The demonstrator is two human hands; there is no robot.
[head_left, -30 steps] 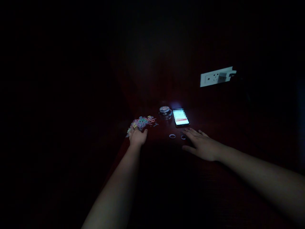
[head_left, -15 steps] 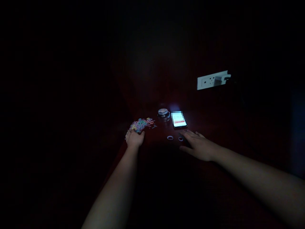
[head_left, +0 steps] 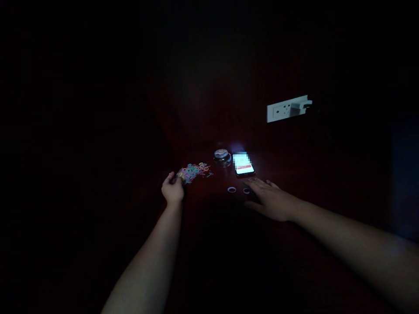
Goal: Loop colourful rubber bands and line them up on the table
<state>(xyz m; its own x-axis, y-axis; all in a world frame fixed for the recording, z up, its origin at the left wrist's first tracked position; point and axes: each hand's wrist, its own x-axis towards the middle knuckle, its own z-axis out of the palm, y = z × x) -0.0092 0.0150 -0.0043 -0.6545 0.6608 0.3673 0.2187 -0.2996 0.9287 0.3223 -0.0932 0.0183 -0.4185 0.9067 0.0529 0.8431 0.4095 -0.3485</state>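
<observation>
A heap of small multicoloured elastic bands point(head_left: 193, 172) lies on the dark reddish table. My left hand point(head_left: 173, 190) is at the heap's near left edge, its thumb beside the bands and its fingers curved but apart from the thumb. Whether any band is in the palm is too dark to see. My right hand point(head_left: 271, 198) lies flat with fingers spread, just below a lit phone point(head_left: 244, 164). Close to its fingertips are two pale ring-shaped bands, the left ring point(head_left: 231, 187) and the right ring point(head_left: 245, 188), the second partly beside the index finger.
Between the heap and the phone stands a small clear round container point(head_left: 222, 158) with a pale top. On the wall at the right is a white socket panel point(head_left: 283, 111) with a plug point(head_left: 300, 106) in it. Most of the surroundings are dark.
My left hand has shifted left off the top of the heap and turned, with the thumb now along its edge. My right hand stays flat. The view has moved slightly.
</observation>
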